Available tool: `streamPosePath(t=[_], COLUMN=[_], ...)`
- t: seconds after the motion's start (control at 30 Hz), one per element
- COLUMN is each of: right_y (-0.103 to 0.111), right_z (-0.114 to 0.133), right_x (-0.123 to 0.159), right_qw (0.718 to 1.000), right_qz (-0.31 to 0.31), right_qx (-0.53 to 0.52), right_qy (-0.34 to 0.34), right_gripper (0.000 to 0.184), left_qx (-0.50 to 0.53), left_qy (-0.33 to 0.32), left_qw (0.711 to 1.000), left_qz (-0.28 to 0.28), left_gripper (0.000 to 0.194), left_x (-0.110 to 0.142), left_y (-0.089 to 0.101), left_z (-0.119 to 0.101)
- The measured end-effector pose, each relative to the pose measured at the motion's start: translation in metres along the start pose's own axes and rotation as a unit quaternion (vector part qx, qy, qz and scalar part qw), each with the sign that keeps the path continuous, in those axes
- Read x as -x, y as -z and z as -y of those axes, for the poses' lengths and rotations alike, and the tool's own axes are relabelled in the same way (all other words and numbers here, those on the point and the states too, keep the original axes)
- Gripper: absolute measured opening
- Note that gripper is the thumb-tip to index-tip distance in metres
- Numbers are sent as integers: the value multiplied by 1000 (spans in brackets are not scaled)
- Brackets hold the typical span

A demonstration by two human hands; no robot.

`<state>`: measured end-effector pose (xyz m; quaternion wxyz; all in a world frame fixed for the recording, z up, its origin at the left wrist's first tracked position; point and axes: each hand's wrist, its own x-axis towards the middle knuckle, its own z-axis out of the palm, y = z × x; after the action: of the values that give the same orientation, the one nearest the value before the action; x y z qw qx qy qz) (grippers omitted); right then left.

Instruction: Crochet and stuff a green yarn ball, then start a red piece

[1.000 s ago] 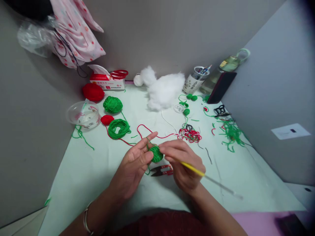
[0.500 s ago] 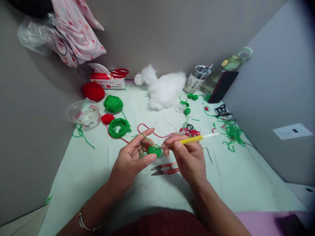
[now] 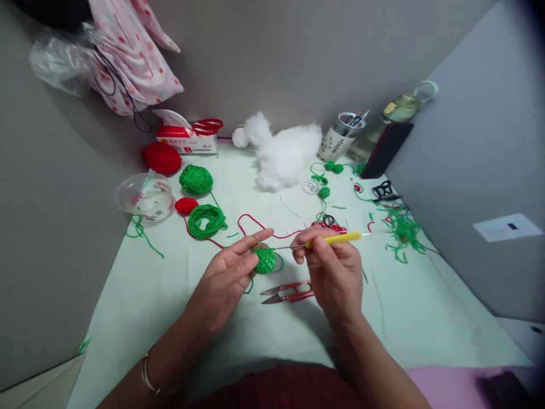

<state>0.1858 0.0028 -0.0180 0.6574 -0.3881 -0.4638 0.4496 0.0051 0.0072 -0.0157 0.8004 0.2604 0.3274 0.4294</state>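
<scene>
Between the thumb and fingers of my left hand (image 3: pixel 230 267) is a small green crochet piece (image 3: pixel 265 261), its stitched surface facing me. Green yarn runs over the raised index finger, and a loop hangs at the piece's right side. My right hand (image 3: pixel 334 264) grips a crochet hook (image 3: pixel 336 240) by its yellow handle. The hook's thin metal shaft points left, with its tip at the upper right edge of the piece. Below the hands lie thread snips (image 3: pixel 289 291) with orange-red handles, partly behind my right hand.
Green yarn coil (image 3: pixel 206 221), green yarn ball (image 3: pixel 196 179) and red yarn ball (image 3: pixel 162 158) lie left, near a clear plastic bowl (image 3: pixel 147 199). White stuffing (image 3: pixel 287 156) sits at the back. Right are a pen holder (image 3: pixel 340 138), black scissors (image 3: pixel 384 191) and green yarn scraps (image 3: pixel 404 230).
The hook has moved right, its tip going from over the crochet piece to its edge. My left hand has turned the piece, so more of its stitched side shows.
</scene>
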Motion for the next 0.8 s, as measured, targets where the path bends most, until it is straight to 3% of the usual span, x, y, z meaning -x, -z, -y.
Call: streamPosePath(t=[0.1, 0.3, 0.5, 0.63, 0.8], right_y=[-1, -5, 1, 2, 5], right_z=[-1, -2, -8, -9, -6], right_x=[1, 8, 8, 7, 5], right_qw=[999, 989, 997, 996, 994], right_qz=[29, 78, 74, 69, 92], right_qx=[-21, 114, 14, -9, 7], right_qy=[-21, 45, -24, -54, -64], right_gripper=[18, 14, 16, 20, 24], left_qx=[-56, -97, -116, -208, -302], left_qy=[-29, -29, -59, -108, -152], left_qw=[998, 994, 991, 972, 941], left_qz=[13, 50, 12, 2, -4], left_gripper=[49, 61, 58, 44, 43], left_x=[-1, -1, 0, 0, 1], left_y=[2, 1, 4, 5, 8], left_z=[5, 10, 9, 5, 1])
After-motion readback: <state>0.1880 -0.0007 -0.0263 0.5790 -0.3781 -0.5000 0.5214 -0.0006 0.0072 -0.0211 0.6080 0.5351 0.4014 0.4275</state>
